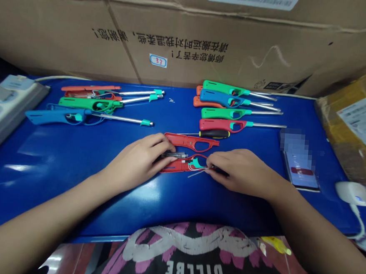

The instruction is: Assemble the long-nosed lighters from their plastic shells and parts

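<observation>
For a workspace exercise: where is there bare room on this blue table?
Free: blue tabletop between white power strip and left hand; the gap between the left pile and right pile of plastic stick lighters. Crowded: around the opened red lighter shells.

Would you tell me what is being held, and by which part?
Left hand pins the opened red lighter shell by its handle end; right hand pinches a thin part at its trigger.
</observation>
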Tool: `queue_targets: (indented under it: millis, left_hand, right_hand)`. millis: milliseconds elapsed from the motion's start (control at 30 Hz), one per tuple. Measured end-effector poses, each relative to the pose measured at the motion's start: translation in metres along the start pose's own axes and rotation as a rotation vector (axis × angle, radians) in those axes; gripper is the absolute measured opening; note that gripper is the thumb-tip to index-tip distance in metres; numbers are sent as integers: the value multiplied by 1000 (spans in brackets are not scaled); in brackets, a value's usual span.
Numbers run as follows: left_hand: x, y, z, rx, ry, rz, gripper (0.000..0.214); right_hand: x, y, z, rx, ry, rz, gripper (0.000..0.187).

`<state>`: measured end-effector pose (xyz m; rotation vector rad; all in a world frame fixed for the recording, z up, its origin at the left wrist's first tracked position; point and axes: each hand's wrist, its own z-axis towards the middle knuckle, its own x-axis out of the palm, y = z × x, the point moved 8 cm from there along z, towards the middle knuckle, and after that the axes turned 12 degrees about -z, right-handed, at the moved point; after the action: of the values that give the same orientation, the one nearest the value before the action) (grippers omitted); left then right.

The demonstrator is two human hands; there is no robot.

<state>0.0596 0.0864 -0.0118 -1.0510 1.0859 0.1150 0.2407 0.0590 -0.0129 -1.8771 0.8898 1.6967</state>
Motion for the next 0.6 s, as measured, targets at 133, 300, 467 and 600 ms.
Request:
queue_targets:
  millis: [133, 300, 467, 600]
  left_hand:
    - [1, 2, 0, -38, 1, -35, 24]
    - [-7, -1, 0, -35, -85, -103, 24]
    - [-11, -10, 0, 11, -133, -257, 23]
    - [-4, -7, -1, -96, -106, -461, 24]
  right_hand:
    - [-1, 0, -1, 1, 0, -5, 20]
    - [-2, 1, 1, -2, -14, -31, 23]
    - [-6, -2, 1, 42, -86, -65, 29]
    - [-11, -3, 0, 67, -150, -23, 21]
